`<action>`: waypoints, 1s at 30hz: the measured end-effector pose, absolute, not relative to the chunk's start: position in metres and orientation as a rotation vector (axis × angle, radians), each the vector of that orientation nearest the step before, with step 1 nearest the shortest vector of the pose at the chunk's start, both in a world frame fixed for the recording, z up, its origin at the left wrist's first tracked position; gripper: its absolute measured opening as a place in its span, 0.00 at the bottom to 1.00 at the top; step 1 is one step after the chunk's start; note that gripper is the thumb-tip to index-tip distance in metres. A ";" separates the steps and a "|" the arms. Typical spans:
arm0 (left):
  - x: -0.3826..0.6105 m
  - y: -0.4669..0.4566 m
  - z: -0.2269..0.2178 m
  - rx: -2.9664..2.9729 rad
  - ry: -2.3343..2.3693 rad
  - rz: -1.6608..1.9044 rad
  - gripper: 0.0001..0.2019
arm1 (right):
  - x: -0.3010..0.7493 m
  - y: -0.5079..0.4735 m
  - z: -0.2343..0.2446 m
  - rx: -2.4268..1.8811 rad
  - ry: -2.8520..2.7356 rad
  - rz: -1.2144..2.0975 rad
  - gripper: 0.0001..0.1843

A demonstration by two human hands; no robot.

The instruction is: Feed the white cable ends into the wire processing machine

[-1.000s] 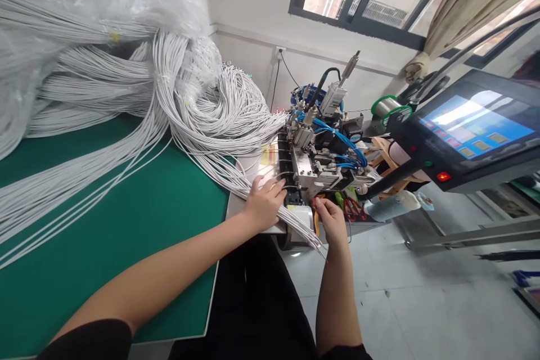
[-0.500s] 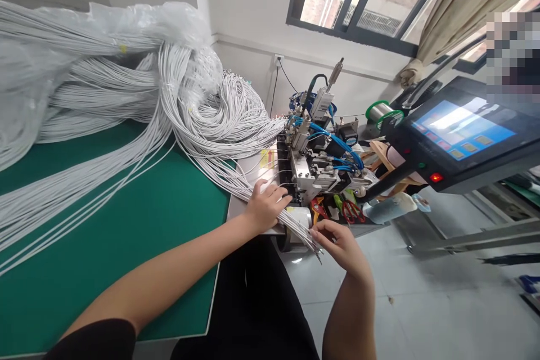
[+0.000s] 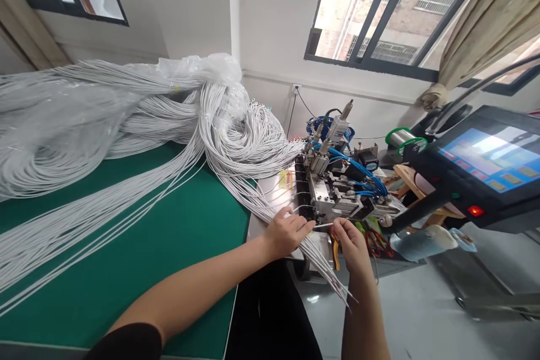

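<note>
My left hand (image 3: 287, 233) is closed around a bundle of white cables (image 3: 317, 259) at the table corner, and its finger and thumb reach toward one separate cable. The bundle's loose ends hang down to the right, with thin tips showing. My right hand (image 3: 349, 239) pinches the end of that single white cable (image 3: 324, 225), drawn out sideways from the bundle. Just beyond both hands is a bench machine (image 3: 333, 180) with metal blocks and blue air tubes. Several cables run into the black holder (image 3: 302, 188) along its near side.
A large heap of white cables (image 3: 236, 140), partly in clear plastic, lies on the green table (image 3: 177, 259). Right of the machine are a lit touchscreen (image 3: 493, 152), a wire spool (image 3: 403, 140), red-handled tool (image 3: 377, 243) and a pale blue roll (image 3: 424, 243).
My right hand has moved from the bundle's loose ends up beside the machine, now with one cable pulled apart. My left hand stays on the bundle. The camera view has shifted.
</note>
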State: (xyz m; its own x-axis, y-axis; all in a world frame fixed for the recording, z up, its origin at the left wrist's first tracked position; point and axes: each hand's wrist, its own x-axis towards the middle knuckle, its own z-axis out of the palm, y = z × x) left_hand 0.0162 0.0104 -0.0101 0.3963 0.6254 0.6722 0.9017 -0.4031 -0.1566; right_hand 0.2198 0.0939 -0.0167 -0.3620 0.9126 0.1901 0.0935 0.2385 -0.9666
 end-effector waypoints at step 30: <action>0.021 0.008 -0.013 -2.141 -1.618 -0.759 0.20 | 0.211 0.103 -0.022 -1.069 -1.951 0.939 0.15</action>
State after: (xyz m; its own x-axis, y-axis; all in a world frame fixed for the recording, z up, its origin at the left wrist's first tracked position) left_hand 0.0209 0.0076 -0.0127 0.2042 0.7693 0.6054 0.9572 -0.2864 0.0411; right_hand 0.2106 0.1029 -0.0224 -0.4046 0.8835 0.2362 0.3665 0.3933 -0.8432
